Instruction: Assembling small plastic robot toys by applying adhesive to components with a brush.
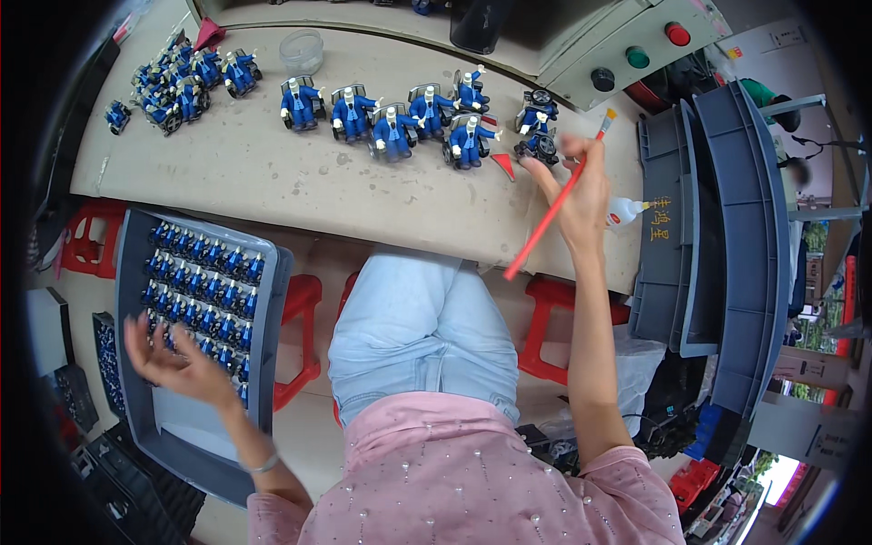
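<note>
My right hand (581,195) holds a red-handled paintbrush (554,218), its yellow bristles pointing up and away from me. Its thumb and forefinger reach toward a tipped blue figurine with dark wheels (538,145); whether they touch it I cannot tell. Farther left on the table stand several blue-suited figurines seated in wheelchairs (393,132). My left hand (177,359) hovers over the near part of a grey tray (282,282), fingers spread, with nothing visible in it. Rows of small blue figurines (207,282) fill the tray's far part.
A heap of figurines (177,86) lies at the table's far left, near a clear plastic cup (302,53). A white squeeze bottle (623,211) rests beside my right wrist. Grey crates (668,227) stand upright on the right. Red stools (295,341) are under the table.
</note>
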{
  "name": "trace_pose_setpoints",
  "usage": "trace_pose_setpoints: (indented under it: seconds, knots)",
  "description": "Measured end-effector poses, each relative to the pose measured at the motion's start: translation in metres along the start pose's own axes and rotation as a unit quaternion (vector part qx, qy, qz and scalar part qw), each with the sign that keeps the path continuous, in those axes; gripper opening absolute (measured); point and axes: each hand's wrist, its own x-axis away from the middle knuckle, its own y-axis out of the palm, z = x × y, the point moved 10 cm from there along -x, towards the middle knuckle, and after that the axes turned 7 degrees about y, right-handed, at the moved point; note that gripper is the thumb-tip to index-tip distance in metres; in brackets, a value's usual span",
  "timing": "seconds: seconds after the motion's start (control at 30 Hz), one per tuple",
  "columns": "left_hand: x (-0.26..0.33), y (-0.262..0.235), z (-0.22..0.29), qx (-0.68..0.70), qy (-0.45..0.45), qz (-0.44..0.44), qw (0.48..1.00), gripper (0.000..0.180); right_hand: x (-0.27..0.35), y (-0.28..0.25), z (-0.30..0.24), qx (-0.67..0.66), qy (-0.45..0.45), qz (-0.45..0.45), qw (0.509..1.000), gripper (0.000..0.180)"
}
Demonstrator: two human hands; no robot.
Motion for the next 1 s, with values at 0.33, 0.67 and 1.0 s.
trace_pose_setpoints:
  seconds: [0.33,0.67,1.0]
  knots:
    - [0.11,0.183,0.178,0.602,-0.279,-0.335,0.669,0.057,0.021,-0.004,0.049,-0.255,0.174,0.036,0.95,0.037]
    - [0.156,0.218,0.214,0.63,-0.371,-0.395,0.557,0.065,0.117,-0.007,-0.033,-0.361,0.07,-0.077,0.927,0.038]
    - [0.158,0.209,0.19,0.576,-0.366,-0.424,0.596,0.059,0.118,-0.024,-0.008,-0.385,0.166,-0.086,0.904,0.041]
